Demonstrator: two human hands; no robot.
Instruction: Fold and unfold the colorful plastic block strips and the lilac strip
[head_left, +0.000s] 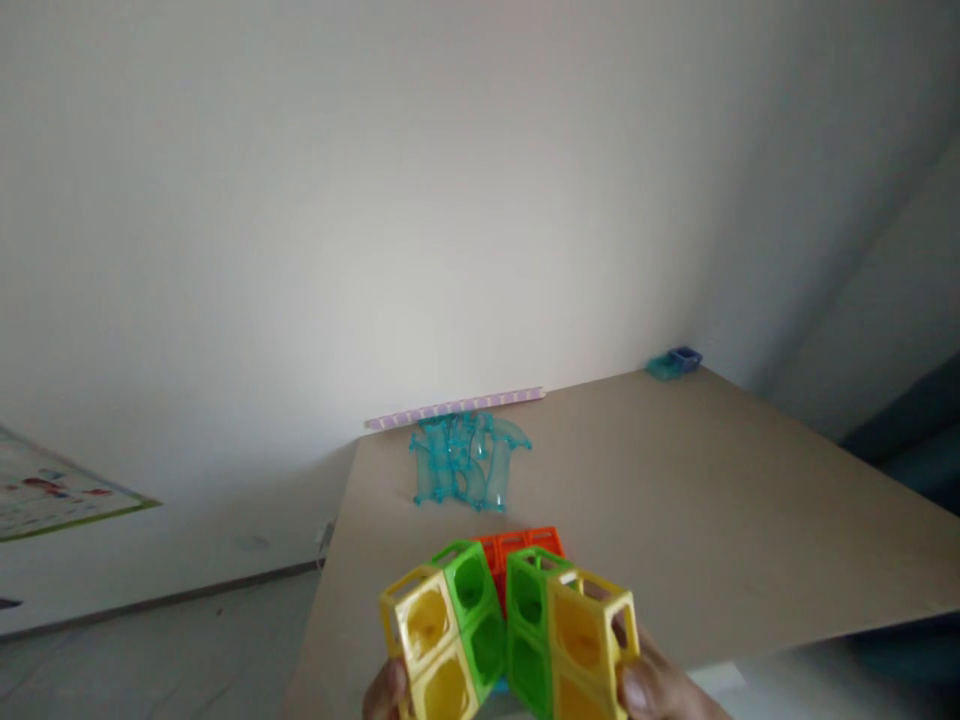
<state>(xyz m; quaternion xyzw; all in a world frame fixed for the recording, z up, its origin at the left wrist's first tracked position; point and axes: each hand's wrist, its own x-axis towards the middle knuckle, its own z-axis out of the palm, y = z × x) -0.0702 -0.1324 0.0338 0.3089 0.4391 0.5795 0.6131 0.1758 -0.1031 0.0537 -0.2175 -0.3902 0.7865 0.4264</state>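
I hold a block of coloured plastic cubes point(510, 630) up over the near edge of a beige table point(712, 500). Its cubes are yellow at the outer sides, green in the middle and orange at the back. My left hand point(384, 692) grips the yellow cubes at the lower left, only fingertips showing. My right hand point(651, 682) grips the yellow cubes at the lower right, with a thumb pressed on the side. Both hands are largely cut off by the bottom edge of the picture.
A pile of clear turquoise curved track pieces point(466, 462) lies near the table's far edge. A long pale pink strip point(454, 408) lies behind it against the white wall. Small teal and blue pieces point(675, 362) sit at the far right corner. A poster point(52, 485) lies at left.
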